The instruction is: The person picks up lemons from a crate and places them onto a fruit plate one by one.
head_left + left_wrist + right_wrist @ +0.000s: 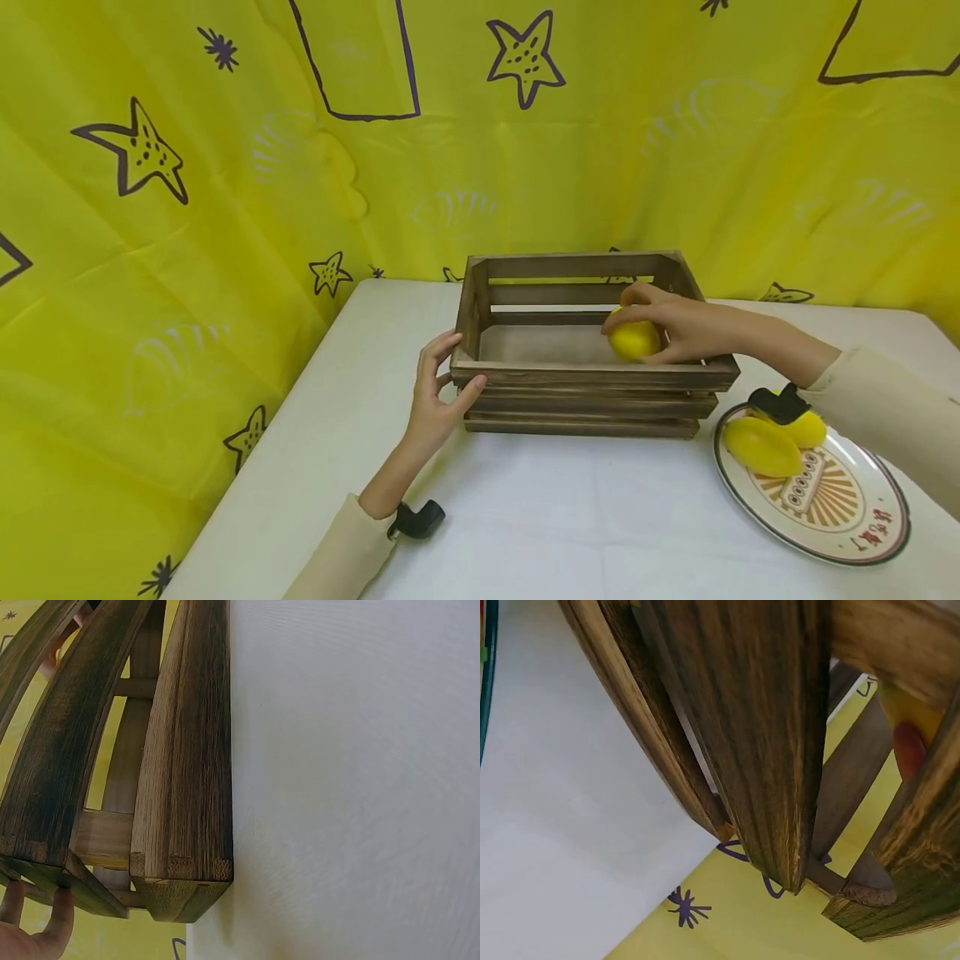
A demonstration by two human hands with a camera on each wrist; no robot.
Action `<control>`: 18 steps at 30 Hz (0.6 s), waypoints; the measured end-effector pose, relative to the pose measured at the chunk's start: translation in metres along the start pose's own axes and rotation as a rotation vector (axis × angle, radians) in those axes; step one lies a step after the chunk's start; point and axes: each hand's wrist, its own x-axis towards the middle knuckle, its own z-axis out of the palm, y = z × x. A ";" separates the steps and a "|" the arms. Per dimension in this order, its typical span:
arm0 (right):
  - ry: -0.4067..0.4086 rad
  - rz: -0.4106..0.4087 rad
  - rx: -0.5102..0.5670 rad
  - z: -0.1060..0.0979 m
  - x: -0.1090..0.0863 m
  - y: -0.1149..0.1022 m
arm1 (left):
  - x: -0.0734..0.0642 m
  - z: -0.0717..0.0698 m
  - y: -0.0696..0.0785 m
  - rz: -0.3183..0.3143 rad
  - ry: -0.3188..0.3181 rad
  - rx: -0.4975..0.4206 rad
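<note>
A brown slatted wooden crate (592, 380) stands on the white table. My left hand (438, 396) grips its near left corner, thumb on the front slat and fingers on the left end. In the left wrist view, two of its fingertips (61, 907) touch the end of a slat. Inside the crate's right half, my right hand (675, 325) holds a yellow lemon (632, 340) between thumb and fingers. Through the slats in the right wrist view, part of the lemon (919, 709) and one fingertip show; the rest is hidden.
To the right of the crate lies a patterned plate (888, 508) with yellow lemons (763, 447) on it, partly behind the right wrist's black camera (780, 406). A yellow printed curtain (600, 167) hangs behind and to the left of the table (525, 517).
</note>
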 end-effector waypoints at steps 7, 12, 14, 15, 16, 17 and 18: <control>0.127 0.012 0.019 -0.005 -0.001 -0.002 | 0.000 0.000 0.001 0.011 0.004 -0.001; 0.221 -0.018 0.063 -0.010 -0.004 -0.003 | 0.000 0.000 0.000 0.015 0.010 0.004; 0.253 -0.018 0.061 -0.012 -0.007 -0.003 | -0.001 0.000 0.000 0.014 0.009 0.005; 0.266 -0.011 0.063 -0.013 -0.008 -0.004 | -0.001 0.000 0.000 0.012 0.008 0.005; 0.275 0.002 0.067 -0.015 -0.010 -0.005 | -0.001 0.000 0.000 0.011 0.006 0.004; 0.287 0.016 0.069 -0.016 -0.011 -0.007 | -0.001 0.000 0.000 0.010 0.004 0.002; 0.300 0.035 0.071 -0.017 -0.013 -0.009 | -0.001 0.000 0.000 0.008 0.003 0.001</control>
